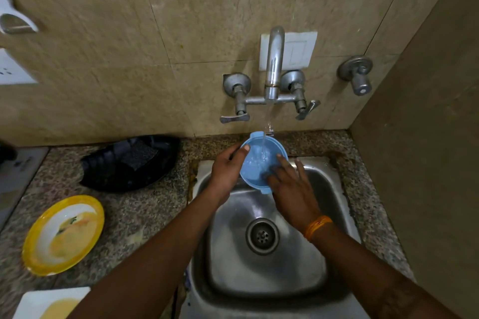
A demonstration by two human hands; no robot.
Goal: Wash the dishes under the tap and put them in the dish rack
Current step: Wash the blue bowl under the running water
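Worktop (145,204) is speckled granite, set into a corner of beige stone-look wall tiles; steel sink (334,254) is sunk into it, round drain (262,236) in the middle; wall-mounted chrome tap (273,65) runs, thin stream falling into a blue plastic bowl (252,166) held over the back of the sink; bowl is round with small lug handles, water pooling inside. Left hand (226,167) has the grip curled on the bowl's left rim, thumb over the edge; right hand (291,184) lies with fingers fairly straight, spread across the bowl's inner right side, holding nothing; orange thread band (317,226) on the right wrist. Left of the sink: black ridged dish rack (129,163), nothing in it that I can make out; yellow-rimmed oval plate (63,234) with yellowish residue; white square plate (49,303) at the bottom edge, also smeared yellow.
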